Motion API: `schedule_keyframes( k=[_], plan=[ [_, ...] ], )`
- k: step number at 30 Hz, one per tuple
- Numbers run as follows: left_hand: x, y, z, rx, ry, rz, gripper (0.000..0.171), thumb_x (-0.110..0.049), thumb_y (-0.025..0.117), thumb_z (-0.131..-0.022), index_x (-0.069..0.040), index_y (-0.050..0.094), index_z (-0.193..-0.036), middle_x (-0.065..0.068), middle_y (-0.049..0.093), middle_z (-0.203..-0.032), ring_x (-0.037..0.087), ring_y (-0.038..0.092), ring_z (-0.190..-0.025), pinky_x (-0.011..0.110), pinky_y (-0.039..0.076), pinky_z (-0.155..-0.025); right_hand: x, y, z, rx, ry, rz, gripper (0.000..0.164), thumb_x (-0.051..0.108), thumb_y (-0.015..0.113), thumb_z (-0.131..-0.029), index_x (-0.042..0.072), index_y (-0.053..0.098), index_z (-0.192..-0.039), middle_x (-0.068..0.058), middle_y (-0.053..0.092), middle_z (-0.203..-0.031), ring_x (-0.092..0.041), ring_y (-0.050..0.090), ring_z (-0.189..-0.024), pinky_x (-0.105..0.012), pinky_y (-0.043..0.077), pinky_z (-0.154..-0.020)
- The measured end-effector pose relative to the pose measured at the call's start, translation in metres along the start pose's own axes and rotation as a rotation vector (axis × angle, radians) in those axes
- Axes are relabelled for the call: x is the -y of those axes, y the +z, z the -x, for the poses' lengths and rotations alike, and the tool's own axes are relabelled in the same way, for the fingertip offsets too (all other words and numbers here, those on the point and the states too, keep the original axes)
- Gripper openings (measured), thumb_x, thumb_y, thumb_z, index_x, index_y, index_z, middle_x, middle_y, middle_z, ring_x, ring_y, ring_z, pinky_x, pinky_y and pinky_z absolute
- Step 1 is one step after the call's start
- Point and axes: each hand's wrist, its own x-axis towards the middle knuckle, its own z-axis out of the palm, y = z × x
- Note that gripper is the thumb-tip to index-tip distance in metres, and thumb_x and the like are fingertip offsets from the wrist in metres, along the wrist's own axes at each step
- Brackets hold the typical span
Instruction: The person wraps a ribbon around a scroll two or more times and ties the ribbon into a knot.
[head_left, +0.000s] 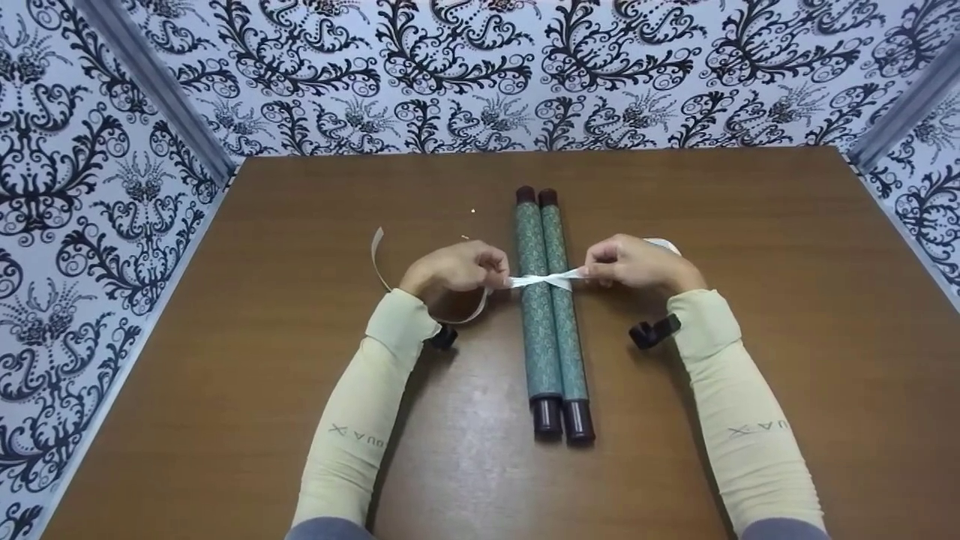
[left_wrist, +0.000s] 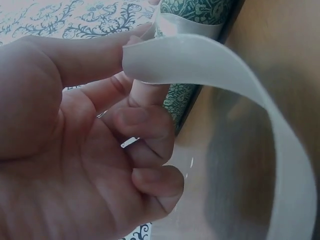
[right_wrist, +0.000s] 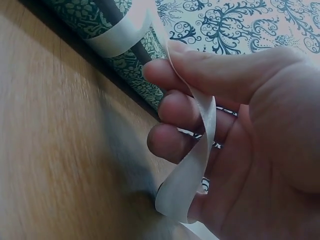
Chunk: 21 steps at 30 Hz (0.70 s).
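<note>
A scroll (head_left: 540,345) with two green patterned rolls and dark brown end knobs lies lengthwise on the table. A white ribbon (head_left: 541,280) passes around both rolls, its ends crossing on top near the middle. At the left of the scroll, my left hand (head_left: 459,268) pinches one ribbon end between thumb and index finger; the loose tail (left_wrist: 295,175) curves down past the palm. My right hand (head_left: 636,262) pinches the other end on the right side. That end's tail (right_wrist: 200,145) hangs twisted across the right fingers.
The brown wooden table (head_left: 262,360) reaches to patterned walls (head_left: 465,75) at the back and sides. A white object (head_left: 664,244) shows partly behind the right hand. Tiny pale scraps (head_left: 472,211) lie left of the scroll. Black wrist mounts (head_left: 651,331) sit on both forearms.
</note>
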Motion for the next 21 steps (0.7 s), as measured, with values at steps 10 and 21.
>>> schedule_keyframes(
  k=[10, 21],
  plan=[
    [-0.001, 0.001, -0.001, 0.011, 0.015, -0.030, 0.011, -0.007, 0.061, -0.094, -0.009, 0.063, -0.083, -0.003, 0.059, -0.079, 0.015, 0.049, -0.074, 0.026, 0.037, -0.067, -0.017, 0.003, -0.006, 0.026, -0.008, 0.021, 0.023, 0.024, 0.059, -0.100, 0.010, 0.068, -0.084, -0.005, 0.059, -0.074, -0.015, 0.048, -0.067, -0.028, 0.039, -0.061],
    [0.005, 0.008, -0.005, 0.092, -0.051, 0.124, 0.010, -0.009, 0.060, -0.096, -0.003, 0.068, -0.094, 0.002, 0.073, -0.075, 0.010, 0.060, -0.073, 0.023, 0.043, -0.071, -0.021, 0.008, -0.008, 0.038, -0.032, -0.055, 0.019, 0.010, 0.057, -0.099, 0.000, 0.069, -0.088, -0.014, 0.057, -0.074, -0.014, 0.047, -0.068, -0.023, 0.036, -0.061]
  ],
)
